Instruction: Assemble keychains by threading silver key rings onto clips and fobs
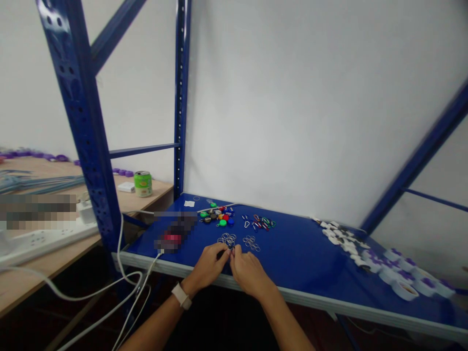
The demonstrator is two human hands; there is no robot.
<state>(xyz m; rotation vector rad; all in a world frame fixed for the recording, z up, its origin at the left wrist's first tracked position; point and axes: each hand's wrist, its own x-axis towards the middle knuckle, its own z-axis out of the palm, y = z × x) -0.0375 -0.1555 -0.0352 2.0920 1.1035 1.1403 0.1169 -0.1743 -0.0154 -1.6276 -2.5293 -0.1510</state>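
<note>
My left hand and my right hand meet at the front edge of the blue shelf. Both are closed, thumbs and fingertips pinched together on something too small and hidden to make out. Just beyond my fingertips lie two small piles of metal split rings, the left pile and the right pile. Farther back sits a heap of colourful round badge reels. To its right are several small carabiners in red, green, blue and silver.
A partly blurred device with a white cable lies to the left. White and purple rolls and flat white pieces cover the right end. Blue rack posts frame the shelf. A green can stands on the wooden table.
</note>
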